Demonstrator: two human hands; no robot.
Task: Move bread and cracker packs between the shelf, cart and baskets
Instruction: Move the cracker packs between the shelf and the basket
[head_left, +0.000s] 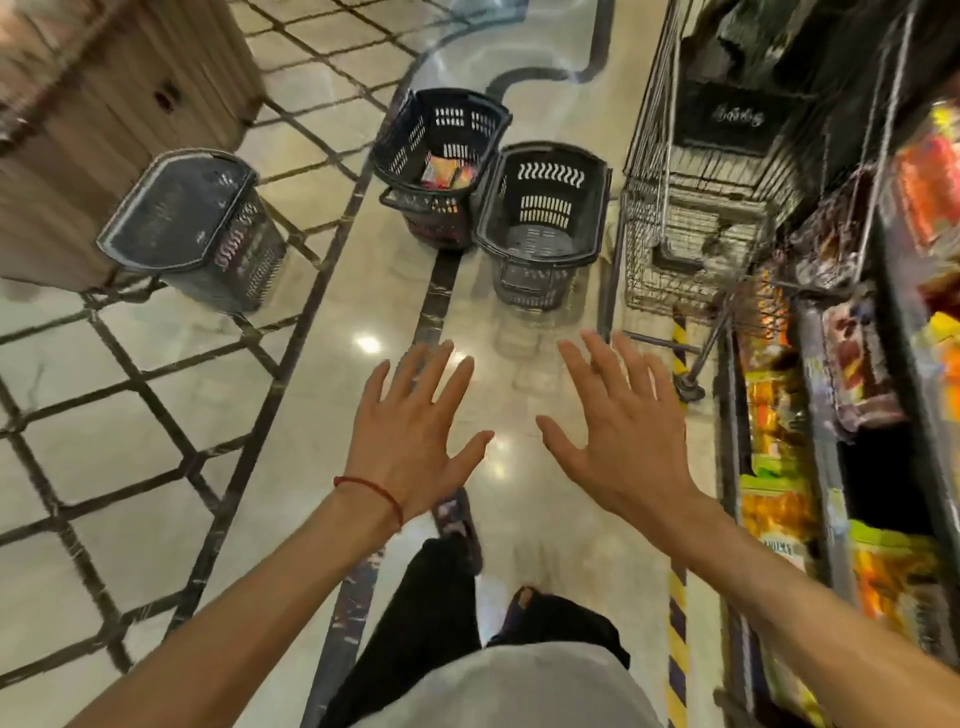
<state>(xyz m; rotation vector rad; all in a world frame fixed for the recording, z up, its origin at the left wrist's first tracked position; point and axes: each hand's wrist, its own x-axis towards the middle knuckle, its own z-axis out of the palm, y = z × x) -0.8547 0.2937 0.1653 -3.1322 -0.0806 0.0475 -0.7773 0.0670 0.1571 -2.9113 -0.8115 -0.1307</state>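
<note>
- Over the aisle floor, left hand and right hand hover side by side — fingers spread, gripping nothing.
- Colourful packs sit in the far basket, well ahead of both hands.
- Shelf packs — near the right hand, untouched.

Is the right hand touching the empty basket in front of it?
Apart. The head view shows bare floor between the empty basket and the right hand, whose fingers are spread and hold nothing.
</note>
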